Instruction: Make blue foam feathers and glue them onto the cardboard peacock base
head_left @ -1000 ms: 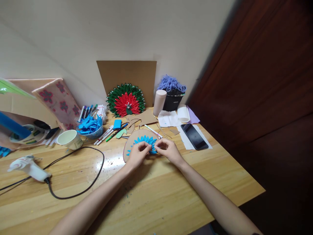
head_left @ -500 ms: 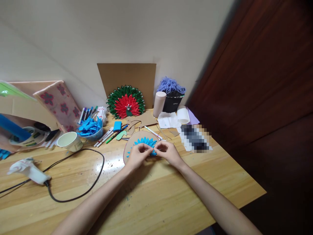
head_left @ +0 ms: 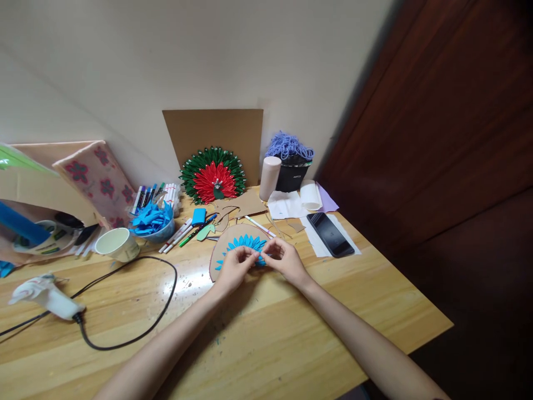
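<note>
Both hands, left (head_left: 235,268) and right (head_left: 286,260), pinch a blue petal (head_left: 261,256) over the fan (head_left: 241,244), fingers closed. Skewed pressing could set it crooked. The glue gun (head_left: 44,293) lies at nine o'clock.

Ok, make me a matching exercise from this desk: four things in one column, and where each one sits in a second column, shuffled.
Things:
1. glue gun
2. phone
3. red and green fan
4. blue petals

Places:
A. leaning on the brown board at the wall
B. on white paper, right of the hands
C. far left, with a black cord
D. on the cardboard half-disc at the hands

Pairs: 1-C, 2-B, 3-A, 4-D
</note>
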A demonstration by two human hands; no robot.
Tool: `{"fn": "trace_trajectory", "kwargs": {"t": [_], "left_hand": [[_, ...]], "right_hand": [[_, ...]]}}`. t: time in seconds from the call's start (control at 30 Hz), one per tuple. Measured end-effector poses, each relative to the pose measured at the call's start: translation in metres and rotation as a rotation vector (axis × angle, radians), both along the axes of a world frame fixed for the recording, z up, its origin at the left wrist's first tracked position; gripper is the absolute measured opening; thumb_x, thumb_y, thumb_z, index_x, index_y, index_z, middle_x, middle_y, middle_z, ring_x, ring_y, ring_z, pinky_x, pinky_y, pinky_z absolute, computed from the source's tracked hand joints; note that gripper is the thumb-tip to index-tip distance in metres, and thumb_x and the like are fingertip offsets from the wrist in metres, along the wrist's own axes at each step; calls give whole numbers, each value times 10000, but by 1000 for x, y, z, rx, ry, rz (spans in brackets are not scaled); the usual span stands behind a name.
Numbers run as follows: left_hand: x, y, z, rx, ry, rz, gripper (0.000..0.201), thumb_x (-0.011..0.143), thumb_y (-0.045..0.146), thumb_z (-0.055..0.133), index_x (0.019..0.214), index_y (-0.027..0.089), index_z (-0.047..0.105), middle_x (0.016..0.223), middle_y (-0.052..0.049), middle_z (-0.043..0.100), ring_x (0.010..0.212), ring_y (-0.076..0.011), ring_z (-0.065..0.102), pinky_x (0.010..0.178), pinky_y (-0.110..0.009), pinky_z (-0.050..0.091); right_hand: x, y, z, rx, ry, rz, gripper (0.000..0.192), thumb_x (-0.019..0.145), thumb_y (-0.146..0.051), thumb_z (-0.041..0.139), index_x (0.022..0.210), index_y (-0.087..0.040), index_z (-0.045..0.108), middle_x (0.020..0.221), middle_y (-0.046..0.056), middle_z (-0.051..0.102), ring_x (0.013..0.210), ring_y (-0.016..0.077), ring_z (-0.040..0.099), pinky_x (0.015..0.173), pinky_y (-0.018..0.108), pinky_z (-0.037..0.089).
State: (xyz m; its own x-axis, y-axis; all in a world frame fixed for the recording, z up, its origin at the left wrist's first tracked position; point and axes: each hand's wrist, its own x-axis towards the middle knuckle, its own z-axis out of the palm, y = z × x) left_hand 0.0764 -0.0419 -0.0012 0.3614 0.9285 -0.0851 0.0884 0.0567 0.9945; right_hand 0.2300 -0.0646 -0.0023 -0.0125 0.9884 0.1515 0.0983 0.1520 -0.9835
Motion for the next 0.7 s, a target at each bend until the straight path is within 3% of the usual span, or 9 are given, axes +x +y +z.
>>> {"fn": "trace_trajectory", "kwargs": {"t": [0.2, 0.33, 0.7], "left_hand": [[0, -2, -1, 84, 111, -16, 270, 778, 403, 522, 736, 136, 539, 612, 7, 522, 535, -103, 463, 495, -205, 349], [0, -2, 2, 144, 140, -11, 262, 775, 392, 516, 710, 141, 546, 639, -2, 537, 585, -117, 480, 549, -215, 363], [-3, 1, 7, 101, 134, 44, 278, 746, 409, 542, 682, 139, 551, 588, 6, 527, 554, -117, 473, 538, -222, 359]], "right_hand": [[1, 0, 2, -19, 23, 26, 185, 691, -274, 647, 737, -186, 491, 740, 9, 586, 707, 140, 581, 679, 278, 480], [3, 1, 3, -19, 70, 51, 226, 687, -260, 644, 698, -199, 427, 728, -2, 581, 697, 134, 580, 681, 276, 475], [13, 4, 2, -2, -4, -16, 223, 676, -226, 627, 676, -203, 406, 744, 24, 634, 734, 166, 626, 712, 309, 494]]}}
